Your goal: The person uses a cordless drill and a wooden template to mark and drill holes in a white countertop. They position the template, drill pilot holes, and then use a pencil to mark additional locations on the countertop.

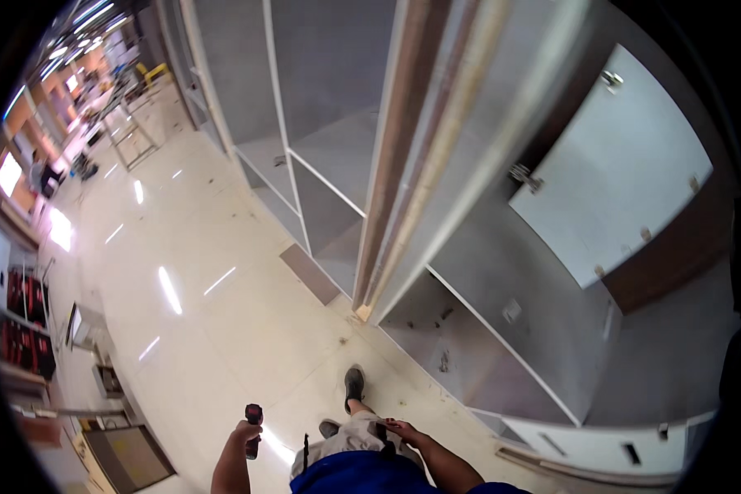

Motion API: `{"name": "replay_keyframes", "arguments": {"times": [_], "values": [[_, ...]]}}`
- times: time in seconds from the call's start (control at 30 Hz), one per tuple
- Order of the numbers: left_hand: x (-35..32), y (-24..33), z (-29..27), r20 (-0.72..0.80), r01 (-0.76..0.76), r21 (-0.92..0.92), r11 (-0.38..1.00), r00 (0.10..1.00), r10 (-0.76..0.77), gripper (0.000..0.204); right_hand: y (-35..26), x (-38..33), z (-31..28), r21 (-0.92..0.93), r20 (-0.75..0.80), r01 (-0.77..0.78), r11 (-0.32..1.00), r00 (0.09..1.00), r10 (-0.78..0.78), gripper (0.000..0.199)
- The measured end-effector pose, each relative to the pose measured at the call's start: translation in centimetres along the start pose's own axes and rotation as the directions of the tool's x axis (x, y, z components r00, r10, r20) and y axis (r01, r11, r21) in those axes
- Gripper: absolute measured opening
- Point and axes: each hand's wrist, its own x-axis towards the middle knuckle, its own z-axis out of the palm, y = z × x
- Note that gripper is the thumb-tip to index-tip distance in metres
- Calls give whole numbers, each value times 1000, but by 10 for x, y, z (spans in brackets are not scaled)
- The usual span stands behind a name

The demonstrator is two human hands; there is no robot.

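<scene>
My left hand [244, 431] is wrapped round a red and black cordless drill [253, 412], held out over the floor to the left of my legs. Close against the front of my beige shorts [347, 435] is my right hand [403, 429], its fingers closed beside a dark item at the pocket. What that hand holds, if anything, is too small to make out. To the right stands a grey cabinet [502, 305] with open compartments. Inside it a white door panel [617, 165] leans at a slant, metal hinges [611, 80] fixed along its edge.
More grey cabinets [329, 74] line the right side of the pale tiled floor [198, 305]. Small debris [445, 361] lies in the lower compartment. At the left are red and black cases [26, 346] on a rack. A person [45, 174] sits far off near a metal frame [132, 140].
</scene>
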Motion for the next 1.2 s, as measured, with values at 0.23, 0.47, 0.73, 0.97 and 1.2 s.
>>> {"name": "replay_keyframes", "arguments": {"times": [0.23, 0.47, 0.73, 0.97, 1.2], "values": [[1, -4, 8, 110, 171, -76, 982, 981, -163, 29, -145, 81, -26, -517, 220, 99, 850, 975, 21, 40], [11, -77, 38, 393, 280, -90, 956, 892, -224, 41, -265, 116, 49, -550, 311, -36, 834, 919, 244, 33], [65, -54, -101, 459, 245, -423, 872, 888, -27, 18, -293, 164, 165, -756, 62, 25, 655, 998, 34, 52], [203, 97, -227, -25, 76, -723, 687, 990, -136, 21, -364, 243, 188, -549, -108, 115, 828, 972, -207, 31], [260, 303, -133, -219, -299, -881, 366, 945, 244, 28, -368, 549, 153, -664, -278, -18, 748, 934, -224, 21]]}}
